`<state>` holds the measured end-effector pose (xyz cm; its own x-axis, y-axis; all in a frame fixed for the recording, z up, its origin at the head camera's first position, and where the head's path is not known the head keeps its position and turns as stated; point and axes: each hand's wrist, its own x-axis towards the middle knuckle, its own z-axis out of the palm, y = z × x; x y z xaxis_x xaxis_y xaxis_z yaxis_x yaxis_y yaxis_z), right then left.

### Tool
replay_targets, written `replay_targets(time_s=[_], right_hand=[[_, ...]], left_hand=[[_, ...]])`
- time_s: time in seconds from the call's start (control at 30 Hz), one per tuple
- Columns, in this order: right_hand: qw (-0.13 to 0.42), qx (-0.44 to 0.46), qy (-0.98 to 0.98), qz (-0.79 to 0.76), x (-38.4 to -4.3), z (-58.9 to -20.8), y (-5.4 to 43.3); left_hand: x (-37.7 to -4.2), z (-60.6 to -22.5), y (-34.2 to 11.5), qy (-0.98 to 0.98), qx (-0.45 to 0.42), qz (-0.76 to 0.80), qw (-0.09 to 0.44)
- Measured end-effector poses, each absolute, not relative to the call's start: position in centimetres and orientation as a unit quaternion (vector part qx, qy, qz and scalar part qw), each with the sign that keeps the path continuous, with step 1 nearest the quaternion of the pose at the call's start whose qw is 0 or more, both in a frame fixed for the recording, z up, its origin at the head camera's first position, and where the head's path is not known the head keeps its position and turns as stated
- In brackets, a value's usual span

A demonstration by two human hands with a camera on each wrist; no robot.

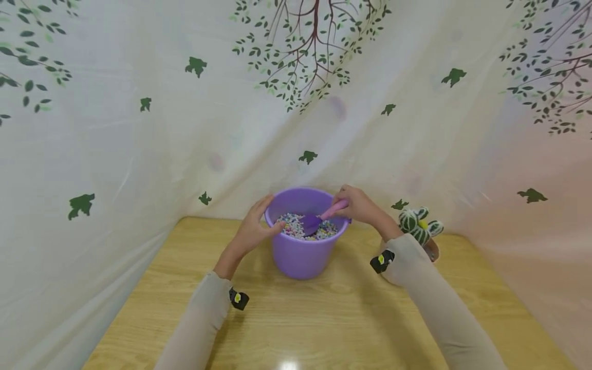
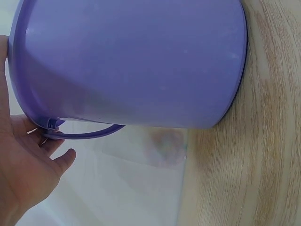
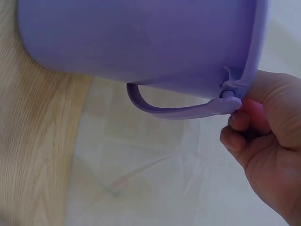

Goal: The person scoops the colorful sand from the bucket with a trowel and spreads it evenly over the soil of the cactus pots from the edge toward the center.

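A purple bucket [image 1: 302, 259] stands upright on the table, holding many small pale and coloured beads [image 1: 292, 225]. My left hand [image 1: 254, 226] holds the bucket's rim at the left, thumb over the edge and fingers along the outside. In the left wrist view those fingers sit by the joint of the bucket's handle [image 2: 89, 134]. With curled fingers my right hand [image 1: 358, 204] grips the pink handle of a toy shovel [image 1: 334, 209] above the right rim. The shovel's purple blade slants down into the beads, its tip partly hidden. In the right wrist view the bucket hides the blade.
A knitted cactus [image 1: 418, 226] in a pot stands right of the bucket, partly behind my right forearm. The wooden table [image 1: 296, 324] ends at a pale curtain [image 1: 231, 169] printed with leaves and branches. The bucket's handle [image 3: 183, 112] hangs down behind it.
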<state>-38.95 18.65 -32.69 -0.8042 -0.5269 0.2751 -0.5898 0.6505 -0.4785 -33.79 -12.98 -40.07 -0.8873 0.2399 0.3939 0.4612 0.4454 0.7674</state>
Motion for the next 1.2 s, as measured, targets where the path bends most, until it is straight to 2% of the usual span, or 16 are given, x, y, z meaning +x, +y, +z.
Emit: replay_targets(time_s=[0.2, 0.43, 0.73, 1.2], right_hand=[[-0.028, 0.293, -0.853, 0.431, -39.8, -33.1, 19.2], [-0.003, 0.292, -0.873, 0.391, -39.4, -32.4, 18.8], [-0.045, 0.311, -0.828, 0.465, -38.8, -32.4, 18.8], [-0.08, 0.334, -0.779, 0.525, -39.4, -33.2, 19.6]], left_hand=[[-33.3, -39.8, -12.9, -0.845, -0.206, -0.48, 0.112], [-33.6, -39.7, -12.9, -0.843, -0.209, -0.48, 0.119], [-33.5, -39.8, -12.7, -0.841, -0.209, -0.484, 0.121], [-33.5, -39.9, -12.8, -0.841, -0.205, -0.486, 0.117]])
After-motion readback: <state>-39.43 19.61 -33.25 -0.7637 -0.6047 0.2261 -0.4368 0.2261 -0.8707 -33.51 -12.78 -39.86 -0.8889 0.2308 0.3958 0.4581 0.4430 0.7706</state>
